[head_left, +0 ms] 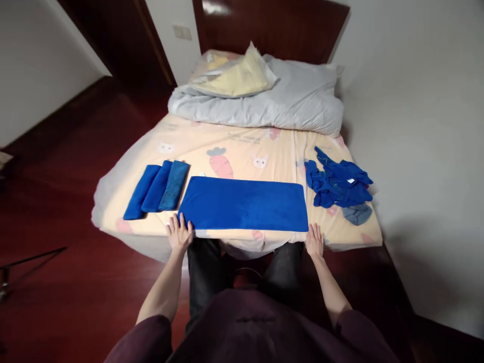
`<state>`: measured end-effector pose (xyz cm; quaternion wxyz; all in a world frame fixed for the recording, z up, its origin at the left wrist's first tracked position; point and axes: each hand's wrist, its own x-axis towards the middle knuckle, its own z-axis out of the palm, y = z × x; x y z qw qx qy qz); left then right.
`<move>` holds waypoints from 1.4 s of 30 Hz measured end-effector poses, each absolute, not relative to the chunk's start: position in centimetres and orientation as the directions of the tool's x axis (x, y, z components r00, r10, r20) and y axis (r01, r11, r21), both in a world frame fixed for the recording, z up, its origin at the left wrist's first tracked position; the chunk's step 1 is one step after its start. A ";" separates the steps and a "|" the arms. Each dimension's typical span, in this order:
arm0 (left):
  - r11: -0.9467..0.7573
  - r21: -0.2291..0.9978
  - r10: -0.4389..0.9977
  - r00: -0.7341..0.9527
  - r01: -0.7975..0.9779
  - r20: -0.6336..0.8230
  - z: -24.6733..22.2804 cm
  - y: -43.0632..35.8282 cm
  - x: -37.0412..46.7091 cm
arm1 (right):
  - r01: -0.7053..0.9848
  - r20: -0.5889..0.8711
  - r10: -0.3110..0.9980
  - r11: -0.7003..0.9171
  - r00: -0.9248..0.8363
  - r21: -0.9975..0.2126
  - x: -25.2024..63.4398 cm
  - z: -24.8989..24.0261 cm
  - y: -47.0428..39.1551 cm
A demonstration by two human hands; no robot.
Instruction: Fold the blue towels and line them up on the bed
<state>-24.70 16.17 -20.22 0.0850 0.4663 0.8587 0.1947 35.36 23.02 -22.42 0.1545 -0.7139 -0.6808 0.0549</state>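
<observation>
A blue towel lies flat and smooth near the front edge of the bed, longer from side to side. At its near left corner my left hand rests with fingers spread, the fingertips touching or just beside the cloth. My right hand lies flat on the sheet by the near right corner, fingers stretched out. Neither hand grips anything. Left of the towel, three folded blue towels lie side by side in narrow strips. To the right sits a crumpled heap of blue cloths.
A patterned sheet covers the bed. A grey quilt and a yellow cloth lie bunched by the dark headboard. A small grey cloth sticks out under the heap. A wall stands on the right.
</observation>
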 end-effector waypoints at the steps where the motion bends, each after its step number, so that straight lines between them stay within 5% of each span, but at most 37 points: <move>1: 0.509 0.420 0.822 -0.569 0.751 0.020 -20.3 14.5 -25.6 | 0.939 0.176 0.978 -0.048 0.113 -0.340 34.8 -22.5 22.2; 5: 0.606 0.481 0.770 -0.619 0.634 -0.154 -20.6 8.4 -26.2 | 0.875 0.283 0.942 -0.022 0.180 -0.484 30.6 -23.7 17.1; 9: 0.738 0.511 0.675 -0.474 0.441 -0.565 -21.9 1.4 -20.1 | 0.788 0.138 0.986 0.014 0.090 -0.615 26.7 -25.4 11.2; 15: 0.744 0.547 0.658 -0.563 0.384 -0.500 -21.9 -5.1 -11.9 | 0.805 0.050 0.999 0.012 0.022 -0.593 26.4 -25.3 8.9; 19: 0.591 0.725 0.778 -0.485 0.353 -0.398 -19.5 -2.5 -11.1 | 0.842 0.038 0.999 0.046 -0.030 -0.538 26.7 -24.6 9.7; 23: 0.440 0.891 0.859 -0.237 -0.111 -0.454 -17.6 2.0 -7.4 | 0.872 0.016 1.000 0.029 -0.024 -0.488 26.0 -24.3 9.6; 26: 0.435 0.756 0.852 -0.049 -0.489 -0.521 -16.9 5.1 -3.3 | 0.868 -0.005 1.000 0.005 -0.009 -0.497 25.3 -24.0 9.3; 31: 0.350 0.494 0.841 0.035 -0.796 -0.540 -16.9 9.9 -0.3 | 0.851 -0.014 1.000 -0.017 0.011 -0.525 25.2 -23.6 9.2; 36: 0.184 0.357 0.836 -0.045 -0.916 -0.547 -18.2 13.4 -1.0 | 0.834 0.011 1.000 0.004 0.002 -0.551 25.8 -23.5 9.0; 42: 0.125 0.346 0.832 -0.091 -0.930 -0.547 -19.8 15.2 -0.6 | 0.844 0.006 1.000 -0.003 0.007 -0.537 25.5 -22.8 9.0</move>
